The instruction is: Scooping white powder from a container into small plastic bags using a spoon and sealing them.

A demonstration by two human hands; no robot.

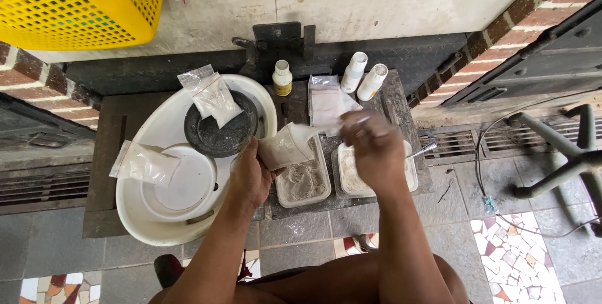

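Observation:
My left hand [249, 175] holds a clear plastic bag of pale powder [285, 146] from below, tilted over a rectangular plastic container of grey powder [304, 183]. My right hand [374, 147] pinches the bag's open upper end and hovers above a second container of whitish powder [351, 178], where a metal spoon handle [424, 149] sticks out to the right. Both containers stand on a dark stone slab [395, 100].
A large white basin [157, 216] at the left holds a dark round dish [221, 129], a white plate and two powder bags [213, 97]. Three small bottles [354, 73] and another bag stand behind. A yellow crate [75, 3] sits top left; a stool frame [564, 160] stands right.

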